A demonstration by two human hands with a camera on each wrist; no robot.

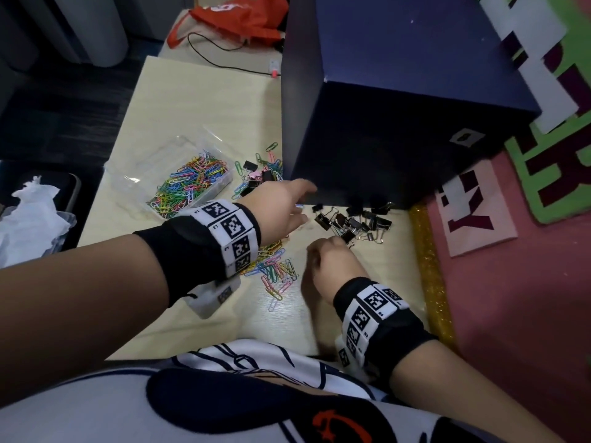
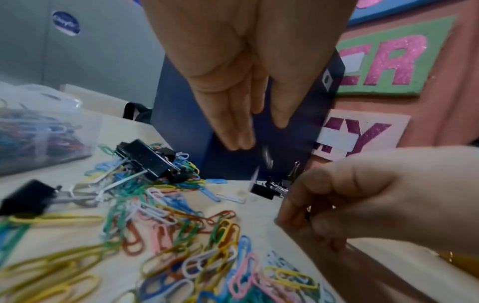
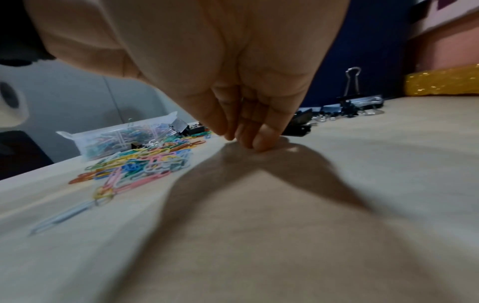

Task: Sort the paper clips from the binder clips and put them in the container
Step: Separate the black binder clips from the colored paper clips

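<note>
A clear plastic container [image 1: 225, 183] at the left of the table holds several coloured paper clips. More loose paper clips [image 1: 275, 267] lie under my left wrist. A mixed heap of paper clips and binder clips [image 1: 259, 174] sits by the container. Black binder clips [image 1: 358, 221] are piled at the foot of the blue box. My left hand [image 1: 303, 203] hovers with straight fingers between the heap and that pile, holding nothing; in the left wrist view a blurred silvery streak [image 2: 267, 157] hangs below its fingertips. My right hand [image 1: 329, 247] has its fingertips bunched on the table, seemingly pinching a small black binder clip [image 1: 348, 237].
A big dark blue box [image 1: 399, 91] stands at the back right of the pale wooden table [image 1: 198, 100]. A gold glitter strip [image 1: 428, 270] edges the table's right side, with pink and green lettered boards beyond. An orange bag [image 1: 236, 17] and a black cable lie at the far end.
</note>
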